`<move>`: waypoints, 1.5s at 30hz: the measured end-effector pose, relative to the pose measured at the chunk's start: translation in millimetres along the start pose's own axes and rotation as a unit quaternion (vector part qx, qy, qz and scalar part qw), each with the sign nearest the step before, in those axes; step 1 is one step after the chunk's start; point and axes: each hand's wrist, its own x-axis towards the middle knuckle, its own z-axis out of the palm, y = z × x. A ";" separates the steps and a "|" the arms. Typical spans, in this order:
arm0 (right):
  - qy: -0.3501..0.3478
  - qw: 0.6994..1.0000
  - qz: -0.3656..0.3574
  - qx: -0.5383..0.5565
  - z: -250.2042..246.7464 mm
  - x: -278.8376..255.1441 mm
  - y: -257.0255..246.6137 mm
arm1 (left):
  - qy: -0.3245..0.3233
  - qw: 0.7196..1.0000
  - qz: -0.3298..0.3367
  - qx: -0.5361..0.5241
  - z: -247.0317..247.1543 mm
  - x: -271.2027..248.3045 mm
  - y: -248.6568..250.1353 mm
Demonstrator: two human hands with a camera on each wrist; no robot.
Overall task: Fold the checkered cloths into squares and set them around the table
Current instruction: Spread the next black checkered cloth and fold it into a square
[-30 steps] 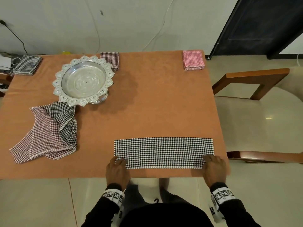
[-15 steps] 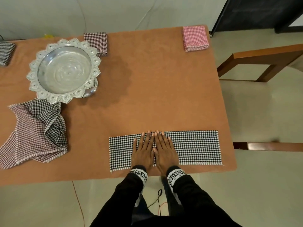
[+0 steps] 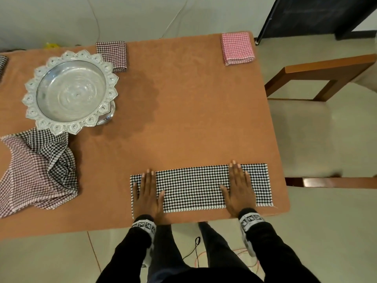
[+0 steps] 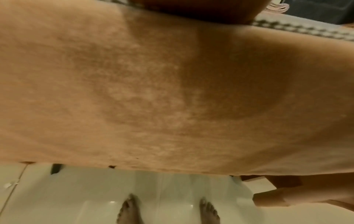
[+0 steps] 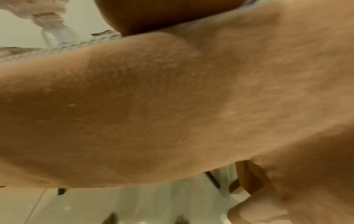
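A black-and-white checkered cloth (image 3: 195, 188), folded into a long strip, lies flat near the table's front edge. My left hand (image 3: 148, 190) presses flat on its left end, fingers straight. Toward the strip's right end my right hand (image 3: 237, 184) lies flat the same way. Folded squares sit at the far edge: a red-and-white one (image 3: 237, 48) at the right, a dark maroon one (image 3: 114, 55) by the bowl, and a black one (image 3: 2, 64) at the far left. Both wrist views show mostly the orange table cover (image 4: 172, 91), with a sliver of the strip (image 4: 306, 30).
An ornate silver pedestal bowl (image 3: 70, 91) stands at the back left. Below it lies a heap of unfolded checkered cloths (image 3: 38, 170). A wooden chair (image 3: 326, 111) stands against the table's right side. Cables (image 3: 195, 254) lie on the tiled floor by my feet.
My hands went from the strip's near corners to its middle, side by side, and have now slid apart along it toward its two ends.
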 end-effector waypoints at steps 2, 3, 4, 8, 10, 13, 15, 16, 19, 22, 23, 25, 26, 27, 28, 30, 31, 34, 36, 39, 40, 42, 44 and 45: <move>0.023 0.999 0.037 0.020 -7.9 -4.1 39.6 | 0.013 1.000 -0.020 -0.002 -2.4 -2.7 -23.0; 0.031 0.998 0.049 0.024 -11.0 -5.3 54.6 | 0.017 1.000 -0.026 -0.004 -2.6 -2.9 -30.2; 0.035 0.998 0.052 0.021 -12.5 -6.0 64.9 | 0.020 0.999 -0.027 -0.007 -2.3 -3.0 -33.9; 0.047 0.997 0.059 0.028 -10.1 -5.9 72.9 | 0.012 0.999 -0.030 -0.020 -1.4 -2.8 -31.8; 0.048 0.996 0.064 0.043 -9.7 -4.7 71.0 | 0.016 0.999 -0.028 -0.012 0.3 -2.1 -34.3; 0.034 0.997 0.046 0.060 -9.2 -4.3 77.1 | 0.011 0.999 -0.028 -0.010 -1.2 -1.5 -35.3; 0.021 0.995 0.029 0.088 -9.2 -3.9 88.7 | 0.002 0.999 -0.029 -0.013 -2.9 -2.1 -32.7; 0.015 0.995 0.021 0.101 -9.6 -2.4 95.2 | 0.001 0.999 -0.029 -0.015 -3.8 -1.9 -31.4; -0.005 0.993 -0.001 0.116 -13.9 1.0 108.3 | -0.004 0.999 -0.039 -0.012 -6.5 -1.0 -25.7; 0.001 0.994 -0.005 0.109 -16.3 4.4 112.2 | -0.009 0.997 -0.077 -0.021 -16.2 -5.8 -7.8; 0.006 0.995 0.002 0.103 -18.8 7.0 111.4 | -0.012 0.996 -0.082 -0.035 -21.2 -9.0 1.9; 0.011 0.996 0.020 0.087 -25.8 12.7 107.8 | -0.020 0.996 -0.065 -0.049 -28.6 -17.5 21.5; 0.013 0.996 0.027 0.083 -30.3 14.9 105.5 | -0.023 0.998 -0.046 -0.046 -30.9 -22.7 30.9; 0.017 0.996 0.033 0.082 -35.6 16.9 103.3 | -0.025 0.998 -0.028 -0.041 -32.7 -27.5 39.6; 0.023 0.995 0.037 0.087 -41.4 19.4 102.4 | -0.023 0.999 -0.013 -0.037 -34.1 -31.5 47.7; 0.028 0.992 0.052 0.109 -56.4 27.2 102.6 | -0.029 0.999 0.002 -0.029 -35.1 -36.2 60.2; 0.023 0.992 0.061 0.112 -64.0 32.5 102.7 | -0.038 0.999 0.005 -0.019 -35.4 -38.0 63.8; -0.020 0.990 0.094 0.100 -87.8 46.9 96.9 | -0.055 0.998 -0.004 -0.015 -39.6 -39.5 64.5; -0.055 0.988 0.119 0.087 -94.6 50.5 94.1 | -0.064 0.997 -0.008 -0.040 -41.2 -38.9 61.6; -0.096 0.979 0.154 0.088 -93.9 54.3 96.3 | -0.069 0.995 0.001 -0.074 -39.9 -38.4 55.1; -0.094 0.975 0.164 0.112 -91.9 56.2 97.5 | -0.066 0.994 0.005 -0.081 -39.7 -38.2 52.5; -0.069 0.958 0.194 0.202 -90.3 55.8 98.4 | -0.064 0.994 0.009 -0.087 -39.0 -37.4 48.3; -0.031 0.940 0.219 0.261 -87.3 49.3 101.0 | -0.066 0.993 0.009 -0.092 -37.2 -38.0 46.9; -0.023 0.935 0.225 0.274 -85.5 42.5 100.8 | -0.067 0.993 0.007 -0.095 -36.1 -39.0 46.9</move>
